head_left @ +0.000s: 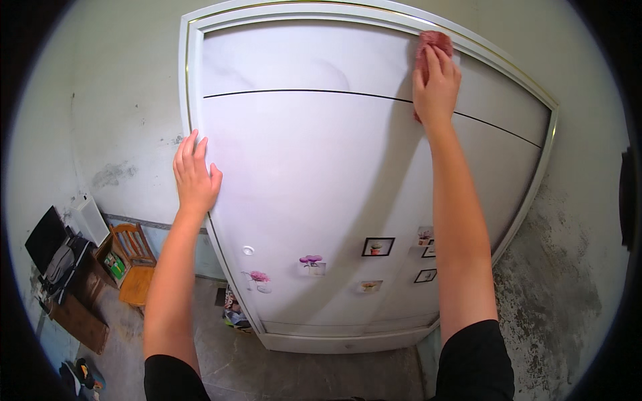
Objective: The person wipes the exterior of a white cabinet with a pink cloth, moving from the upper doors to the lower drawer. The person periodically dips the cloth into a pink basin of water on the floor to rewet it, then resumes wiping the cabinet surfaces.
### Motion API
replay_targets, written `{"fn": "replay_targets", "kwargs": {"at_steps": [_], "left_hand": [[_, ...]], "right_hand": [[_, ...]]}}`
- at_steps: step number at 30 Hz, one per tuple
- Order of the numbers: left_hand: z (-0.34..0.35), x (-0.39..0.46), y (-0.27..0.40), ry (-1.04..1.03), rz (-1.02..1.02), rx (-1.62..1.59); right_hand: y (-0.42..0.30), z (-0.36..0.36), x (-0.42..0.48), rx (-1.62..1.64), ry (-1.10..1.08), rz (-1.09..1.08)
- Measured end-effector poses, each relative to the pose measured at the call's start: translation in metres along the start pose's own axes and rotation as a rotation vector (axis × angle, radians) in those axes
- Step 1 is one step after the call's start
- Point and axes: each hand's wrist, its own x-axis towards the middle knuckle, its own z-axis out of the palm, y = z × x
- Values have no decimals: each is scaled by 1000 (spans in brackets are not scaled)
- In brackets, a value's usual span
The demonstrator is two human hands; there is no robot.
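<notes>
A large white wardrobe with sliding doors, a thin black line across the upper part and printed flower pictures lower down fills the middle of the view. My right hand is raised to the upper right part of the door, pressing a reddish-pink cloth flat near the top frame. Part of the cloth is hidden under the palm. My left hand rests with its fingers apart on the left edge of the wardrobe frame and holds no object.
To the left stand a wooden chair, a dark monitor, a grey bag and a white box-shaped case. Clutter lies beside the wardrobe's lower left side. The right wall has dark stains.
</notes>
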Motion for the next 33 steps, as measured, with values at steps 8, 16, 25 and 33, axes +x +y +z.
{"fn": "replay_targets", "kwargs": {"at_steps": [8, 16, 25, 33], "left_hand": [[13, -44, -19, -25, -194, -206], [23, -94, -11, -185, -507, -488], [35, -110, -23, -230, -487, -525], [35, -114, -26, -224, -469, -502]], "right_hand": [[-186, 65, 9, 113, 47, -241], [-332, 126, 30, 296, -18, -365], [-328, 106, 54, 400, -43, -287], [-372, 113, 129, 448, -279, -210]]}}
